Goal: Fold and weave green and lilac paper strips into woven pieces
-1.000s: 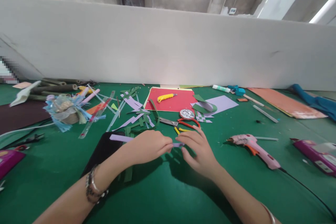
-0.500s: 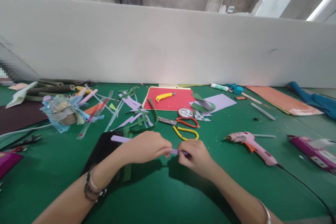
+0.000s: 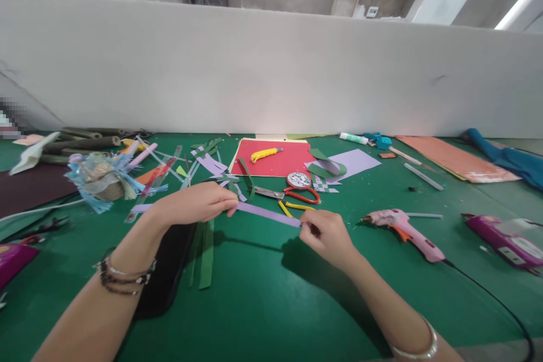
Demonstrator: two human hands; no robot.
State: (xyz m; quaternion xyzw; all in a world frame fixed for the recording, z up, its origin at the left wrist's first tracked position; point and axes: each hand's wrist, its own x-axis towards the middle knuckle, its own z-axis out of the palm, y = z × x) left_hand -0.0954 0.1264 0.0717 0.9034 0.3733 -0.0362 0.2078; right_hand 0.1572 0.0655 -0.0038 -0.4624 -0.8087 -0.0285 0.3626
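Observation:
A narrow purple paper strip (image 3: 268, 214) is stretched between my hands above the green table. My left hand (image 3: 199, 202) pinches it, and its other end sticks out to the left behind the wrist. My right hand (image 3: 324, 235) is closed on the strip's right end. Just beyond the strip lie scissors (image 3: 303, 196) with one red and one yellow handle, partly covered by the strip and hand. Green paper strips (image 3: 206, 254) and a black phone-like slab (image 3: 163, 277) are beneath and beside my left forearm.
Red paper (image 3: 292, 159) bears a yellow utility knife (image 3: 266, 154). Purple paper (image 3: 356, 164) lies to its right. A pink glue gun (image 3: 407, 232) with a cord rests at right. Blue raffia-like material (image 3: 102, 175) and dark sticks (image 3: 82, 147) crowd the left. A white partition (image 3: 271, 73) stands behind.
My left hand has moved left and away from me along the strip, and the right slightly right. More of the purple strip now shows between them, pulled straight.

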